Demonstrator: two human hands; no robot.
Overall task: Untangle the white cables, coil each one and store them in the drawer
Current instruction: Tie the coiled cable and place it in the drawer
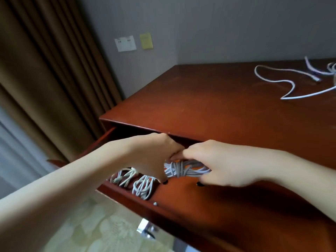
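The desk (218, 106) beyond the hands has loose white cables (291, 82) well off to the right, not yet coiled; the open drawer (209, 197) under the hands already keeps two coiled cables (143, 186) beside the left hand (156, 157). It and the right hand (218, 160) both grip a third wound bundle (185, 170) over the drawer. The yellow note (146, 41) is too blurred to read

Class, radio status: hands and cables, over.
Left hand, right hand grip coiled white cable bundle over open red-brown wooden drawer. Two coils stored. Loose cables on desk.
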